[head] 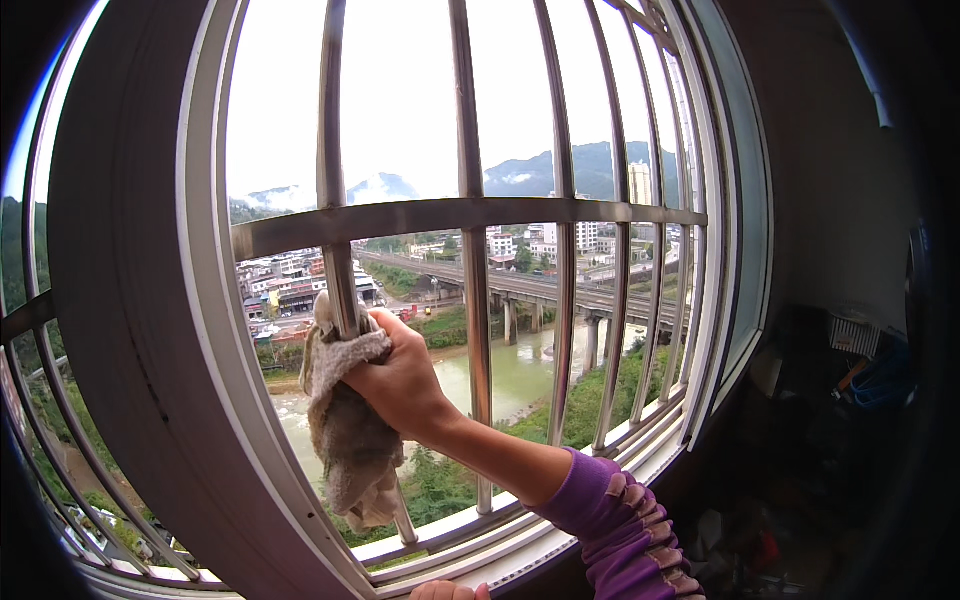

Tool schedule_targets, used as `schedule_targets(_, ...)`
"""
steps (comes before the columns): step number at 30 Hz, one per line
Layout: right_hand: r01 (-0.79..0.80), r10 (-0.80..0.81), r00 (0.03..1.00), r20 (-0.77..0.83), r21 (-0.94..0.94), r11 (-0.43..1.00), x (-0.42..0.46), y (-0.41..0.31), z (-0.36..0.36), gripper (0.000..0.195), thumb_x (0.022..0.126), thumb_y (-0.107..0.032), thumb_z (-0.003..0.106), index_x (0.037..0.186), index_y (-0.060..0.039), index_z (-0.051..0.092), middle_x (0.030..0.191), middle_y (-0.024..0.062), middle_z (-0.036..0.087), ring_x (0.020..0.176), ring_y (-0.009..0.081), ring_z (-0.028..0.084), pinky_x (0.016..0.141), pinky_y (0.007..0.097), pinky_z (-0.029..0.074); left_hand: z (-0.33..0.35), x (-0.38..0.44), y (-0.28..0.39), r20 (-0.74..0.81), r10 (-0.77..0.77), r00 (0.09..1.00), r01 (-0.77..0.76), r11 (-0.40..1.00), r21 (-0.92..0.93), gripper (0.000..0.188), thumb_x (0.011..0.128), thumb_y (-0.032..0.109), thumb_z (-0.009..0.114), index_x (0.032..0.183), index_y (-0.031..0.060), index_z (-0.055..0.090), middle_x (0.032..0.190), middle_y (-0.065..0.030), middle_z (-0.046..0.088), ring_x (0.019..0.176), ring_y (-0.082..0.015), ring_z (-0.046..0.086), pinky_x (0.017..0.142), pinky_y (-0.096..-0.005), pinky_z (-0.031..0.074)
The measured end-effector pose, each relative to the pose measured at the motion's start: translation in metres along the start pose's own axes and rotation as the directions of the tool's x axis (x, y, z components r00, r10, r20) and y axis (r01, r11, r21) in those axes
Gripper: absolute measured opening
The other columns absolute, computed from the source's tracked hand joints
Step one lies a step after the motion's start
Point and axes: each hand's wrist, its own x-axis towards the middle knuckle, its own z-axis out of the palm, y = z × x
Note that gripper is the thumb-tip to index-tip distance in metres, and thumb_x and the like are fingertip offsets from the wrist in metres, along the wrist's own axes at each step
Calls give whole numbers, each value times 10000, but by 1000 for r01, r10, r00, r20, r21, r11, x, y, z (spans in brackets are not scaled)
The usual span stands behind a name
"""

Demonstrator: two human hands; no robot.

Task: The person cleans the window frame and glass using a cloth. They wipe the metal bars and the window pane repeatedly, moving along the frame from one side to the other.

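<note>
My right hand [401, 382], in a purple sleeve [622, 517], grips a dirty beige-grey cloth [356, 442] wrapped around an upright metal window bar [341, 285], below the horizontal crossbar [420, 217]. The lower part of the cloth hangs down beside the same bar. Only the fingers of my left hand [450, 591] show at the bottom edge, at the white window sill [517, 551]; the rest of that hand is out of the picture, and whether it holds anything is hidden.
More upright bars [478, 360] stand to the right, inside a white window frame [206, 300]. A wide dark pillar [135, 300] is at left, with another barred opening beyond it. Outside are a river, a bridge [525, 289] and buildings. Household items [855, 337] lie in the dim room at right.
</note>
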Motion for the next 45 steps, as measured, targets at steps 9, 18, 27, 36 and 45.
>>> schedule_targets(9, 2, 1, 996, 88, -37, 999, -15, 13, -7, 299, 755, -118, 641, 1006, -4, 524, 800, 73, 612, 746, 127, 572, 695, 282, 474, -1, 3, 2, -1, 6, 1000, -6, 1000, -11, 210, 745, 199, 622, 635, 80, 488, 639, -104, 514, 563, -261, 515, 535, -357, 449)
schedule_targets(18, 39, 171, 955, 243, -672, 739, -131, 22, -85, 350, 715, -179, 673, 982, -15, 516, 852, 210, 584, 803, 399, 582, 688, 404, 483, -2, 12, 4, 27, -5, 1000, 6, 998, -58, 245, 741, 161, 618, 603, 85, 431, 592, -90, 432, 539, -258, 478, 499, -361, 411)
schedule_targets(27, 46, -263, 946, -189, -725, 687, 1, -48, -127, 539, 788, -193, 641, 1215, 37, 403, 1133, 212, 458, 1043, 283, 493, 837, 369, 451, -13, 18, 10, 110, 25, 994, -25, 1000, 3, 238, 734, 144, 602, 581, 103, 424, 595, -92, 456, 538, -255, 489, 504, -374, 419)
schedule_targets(36, -74, 50, 997, -67, -432, 899, -82, 36, -106, 283, 742, -132, 645, 987, -14, 566, 834, 144, 632, 766, 221, 619, 702, 338, 483, 0, -1, 6, 85, -41, 996, 37, 998, 44, 267, 727, 174, 604, 543, 137, 414, 574, -87, 469, 512, -241, 488, 519, -387, 439)
schedule_targets(45, -267, 296, 955, 10, -406, 874, -120, 47, -114, 332, 737, -52, 637, 1056, -1, 557, 898, 82, 628, 827, 126, 569, 753, 269, 477, -14, 28, 4, 127, 72, 989, -78, 996, 45, 234, 772, 172, 605, 598, 113, 462, 592, -59, 458, 538, -212, 495, 515, -330, 429)
